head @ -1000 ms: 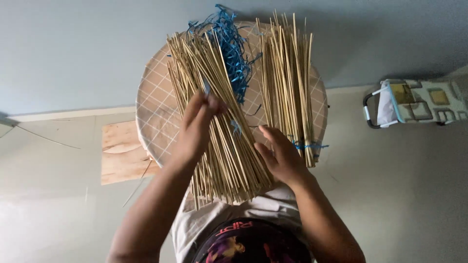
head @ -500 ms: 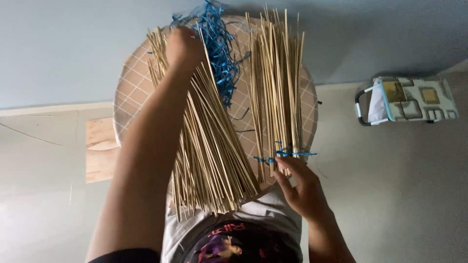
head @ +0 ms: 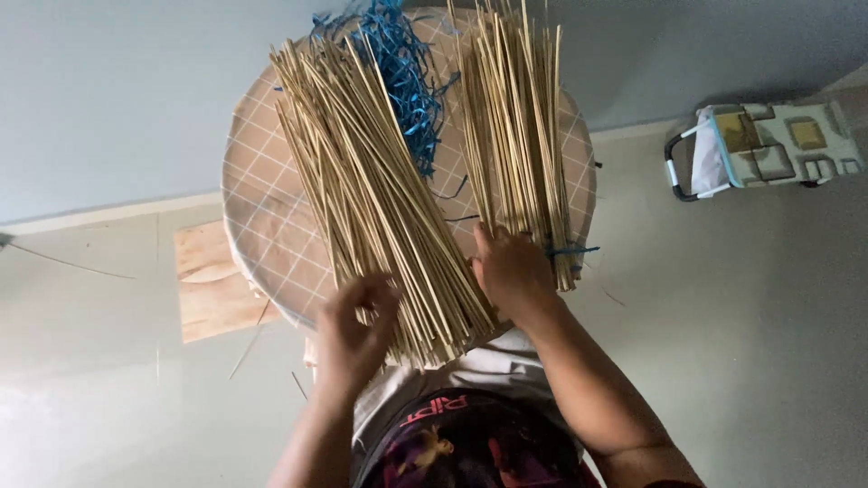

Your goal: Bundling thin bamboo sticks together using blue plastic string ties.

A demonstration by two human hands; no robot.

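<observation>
At the left of the frame, a flat wooden board [head: 212, 289] lies on the pale floor [head: 90, 380], partly tucked under the round worktop [head: 262, 217]. The worktop fills the upper centre of the frame and carries a cover with a grid pattern.

The left hand [head: 354, 330] sits at lower centre-left, at the near edge of the worktop. Its fingers are curled against the near ends of the large stick pile [head: 371, 190]; whether they clamp any sticks cannot be told. This pile is a loose fan of thin pale sticks running diagonally from the upper left of the worktop down to its near edge.

A tangle of blue strips [head: 402, 77] lies at top centre, between the two piles and partly beneath the sticks.

The smaller stick bundle [head: 515, 136] lies right of centre, nearly upright in the frame. The right hand [head: 511, 271] rests on its near end, fingers closed around the sticks. A blue tie [head: 570, 253] crosses the bundle just beside this hand.

At the upper right, well apart from the worktop, a patterned bag [head: 768, 149] with dark handles lies on the floor.
</observation>
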